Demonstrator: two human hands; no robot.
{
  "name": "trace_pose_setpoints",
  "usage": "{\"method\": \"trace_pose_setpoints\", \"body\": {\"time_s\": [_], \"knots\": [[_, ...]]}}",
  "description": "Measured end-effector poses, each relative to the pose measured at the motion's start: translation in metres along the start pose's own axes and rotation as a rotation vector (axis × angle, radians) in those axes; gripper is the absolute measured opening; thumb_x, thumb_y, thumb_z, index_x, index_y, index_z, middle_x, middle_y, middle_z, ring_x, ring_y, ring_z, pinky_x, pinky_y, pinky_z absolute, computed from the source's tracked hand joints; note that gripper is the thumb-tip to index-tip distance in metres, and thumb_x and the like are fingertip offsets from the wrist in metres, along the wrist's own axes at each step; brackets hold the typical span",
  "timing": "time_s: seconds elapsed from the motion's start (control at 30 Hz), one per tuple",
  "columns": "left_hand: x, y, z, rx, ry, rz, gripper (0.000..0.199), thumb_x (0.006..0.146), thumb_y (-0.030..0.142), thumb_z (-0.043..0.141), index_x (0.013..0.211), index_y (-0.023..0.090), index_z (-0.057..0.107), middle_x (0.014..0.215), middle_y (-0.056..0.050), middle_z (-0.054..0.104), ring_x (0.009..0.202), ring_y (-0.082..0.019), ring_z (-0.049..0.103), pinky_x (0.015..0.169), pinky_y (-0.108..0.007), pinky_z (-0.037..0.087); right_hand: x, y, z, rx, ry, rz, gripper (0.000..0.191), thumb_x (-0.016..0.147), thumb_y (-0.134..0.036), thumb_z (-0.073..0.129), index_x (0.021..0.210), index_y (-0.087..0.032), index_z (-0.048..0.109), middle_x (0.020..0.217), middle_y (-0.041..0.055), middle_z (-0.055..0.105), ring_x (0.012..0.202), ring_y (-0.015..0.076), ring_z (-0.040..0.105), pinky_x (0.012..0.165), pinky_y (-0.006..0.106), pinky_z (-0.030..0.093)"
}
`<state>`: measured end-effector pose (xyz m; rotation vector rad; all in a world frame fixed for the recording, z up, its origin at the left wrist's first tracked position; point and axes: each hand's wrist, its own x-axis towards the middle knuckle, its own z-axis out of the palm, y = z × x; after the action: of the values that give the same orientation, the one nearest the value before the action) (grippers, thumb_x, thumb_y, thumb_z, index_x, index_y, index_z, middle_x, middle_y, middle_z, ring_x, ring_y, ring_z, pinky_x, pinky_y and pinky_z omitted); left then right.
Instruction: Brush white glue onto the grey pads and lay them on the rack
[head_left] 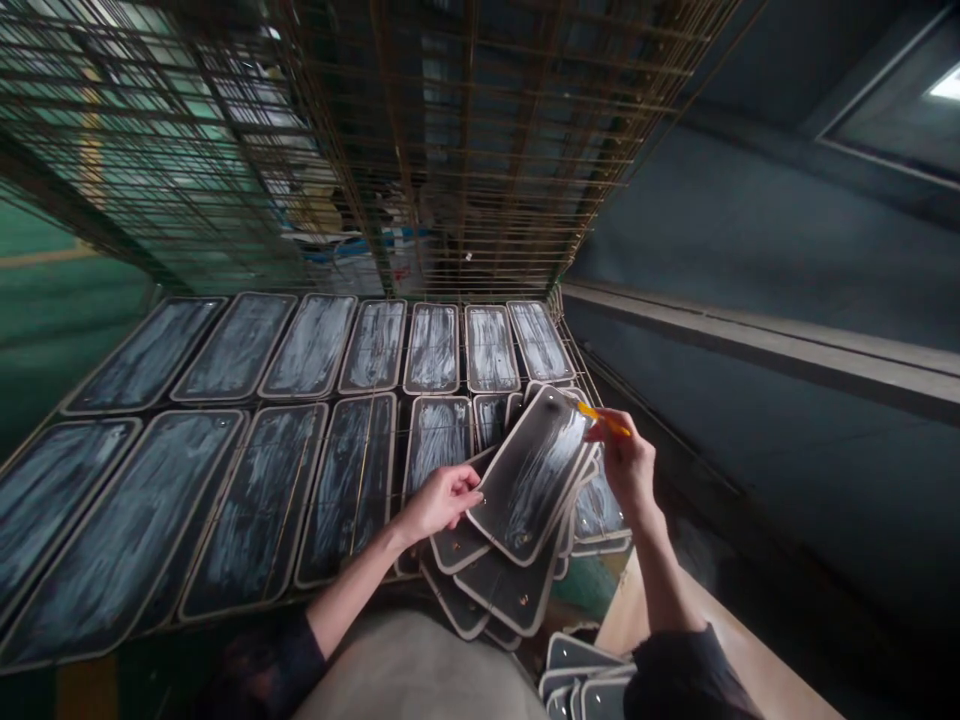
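Note:
My left hand (pixel 444 500) pinches the left edge of a dark rectangular panel (pixel 517 490) with rounded corners and a pale rim. White streaks run down the panel's right side, while its left side is plain dark grey. In my right hand (pixel 628 455) is a thin yellow tool (pixel 604 418), its tip at the panel's upper right corner; its exact kind does not show. Beneath the held panel, a fanned stack of similar panels (pixel 510 590) lies askew, with small shiny spots near their corners.
Two rows of white-streaked panels (pixel 360 480) lie on a wire rack (pixel 322 590). Raised wire shelves (pixel 487 130) tilt up behind them. More panels (pixel 581 665) are stacked below, beside a wooden board (pixel 720 640). A dark wall (pixel 787 420) with a ledge runs along the right.

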<state>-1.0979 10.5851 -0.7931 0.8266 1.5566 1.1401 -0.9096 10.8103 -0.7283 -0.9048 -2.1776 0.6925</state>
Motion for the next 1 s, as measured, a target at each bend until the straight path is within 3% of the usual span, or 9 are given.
{"method": "trace_pose_setpoints", "body": {"time_s": [0.1,0.23,0.33,0.47,0.53,0.6,0.73,0.87,1.0], "knots": [[-0.004,-0.003,-0.001,-0.026,0.016,-0.031,0.023,0.078,0.036,0.061,0.086,0.015,0.054,0.055,0.007,0.049,0.033,-0.003,0.040,0.031,-0.013,0.024,-0.001,0.003,0.010,-0.222,-0.070,-0.088,0.026,0.097,-0.033,0.039,0.110,-0.020,0.058,0.075,0.0018,0.069,0.065,0.0173,0.067,0.061,0.026,0.048],[-0.008,-0.009,0.002,-0.043,0.078,-0.057,0.026,0.078,0.037,0.061,0.093,0.016,0.053,0.057,0.008,0.049,0.033,-0.005,0.043,0.028,-0.013,0.025,-0.036,-0.016,0.015,-0.430,-0.249,-0.248,0.027,0.098,-0.034,0.039,0.108,-0.019,0.059,0.078,0.0053,0.068,0.062,0.0182,0.064,0.054,0.026,0.042],[-0.009,-0.013,0.004,-0.064,0.087,-0.061,0.027,0.079,0.038,0.061,0.094,0.017,0.053,0.056,0.008,0.049,0.033,-0.007,0.047,0.027,-0.013,0.029,-0.073,-0.052,0.003,-0.299,-0.395,-0.297,0.024,0.099,-0.030,0.038,0.108,-0.019,0.057,0.078,0.0047,0.066,0.061,0.0165,0.062,0.057,0.025,0.043],[-0.009,-0.013,0.004,-0.110,0.080,-0.061,0.027,0.079,0.037,0.061,0.093,0.015,0.054,0.055,0.007,0.051,0.035,-0.009,0.051,0.029,-0.014,0.033,-0.092,-0.090,-0.024,-0.035,-0.621,-0.100,0.023,0.100,-0.028,0.035,0.107,-0.022,0.055,0.074,0.0010,0.065,0.060,0.0141,0.062,0.055,0.022,0.046],[-0.009,-0.011,0.004,-0.140,0.076,-0.061,0.028,0.079,0.037,0.062,0.094,0.014,0.055,0.057,0.006,0.052,0.037,-0.009,0.054,0.031,-0.015,0.036,-0.081,-0.089,-0.030,0.042,-0.561,-0.021,0.023,0.099,-0.029,0.036,0.110,-0.022,0.055,0.072,-0.0009,0.065,0.059,0.0133,0.063,0.057,0.022,0.047],[-0.011,-0.011,0.004,-0.174,0.075,-0.062,0.032,0.078,0.037,0.063,0.098,0.013,0.055,0.061,0.005,0.053,0.039,-0.010,0.056,0.033,-0.016,0.040,-0.060,-0.074,-0.026,0.044,-0.377,-0.019,0.023,0.098,-0.030,0.039,0.111,-0.022,0.055,0.074,-0.0008,0.067,0.064,0.0140,0.065,0.062,0.023,0.049],[-0.013,-0.012,0.005,-0.226,0.078,-0.064,0.035,0.077,0.036,0.064,0.102,0.012,0.055,0.064,0.005,0.054,0.041,-0.011,0.059,0.035,-0.017,0.042,-0.017,-0.032,0.003,-0.124,-0.135,-0.083,0.024,0.097,-0.031,0.041,0.111,-0.021,0.057,0.078,0.0013,0.069,0.069,0.0160,0.067,0.065,0.024,0.049],[-0.013,-0.013,0.007,-0.241,0.093,-0.061,0.035,0.077,0.034,0.064,0.102,0.012,0.056,0.066,0.004,0.055,0.042,-0.011,0.059,0.035,-0.017,0.043,-0.016,-0.022,0.030,-0.304,-0.178,-0.173,0.026,0.098,-0.032,0.038,0.108,-0.019,0.058,0.077,0.0035,0.069,0.065,0.0182,0.066,0.059,0.025,0.046],[-0.014,-0.011,0.007,-0.260,0.092,-0.070,0.033,0.077,0.032,0.064,0.102,0.011,0.058,0.070,0.000,0.060,0.041,-0.009,0.057,0.036,-0.018,0.043,-0.058,-0.048,0.032,-0.229,-0.311,-0.244,0.024,0.098,-0.030,0.039,0.108,-0.019,0.058,0.080,0.0046,0.069,0.067,0.0173,0.065,0.060,0.025,0.045]]}}
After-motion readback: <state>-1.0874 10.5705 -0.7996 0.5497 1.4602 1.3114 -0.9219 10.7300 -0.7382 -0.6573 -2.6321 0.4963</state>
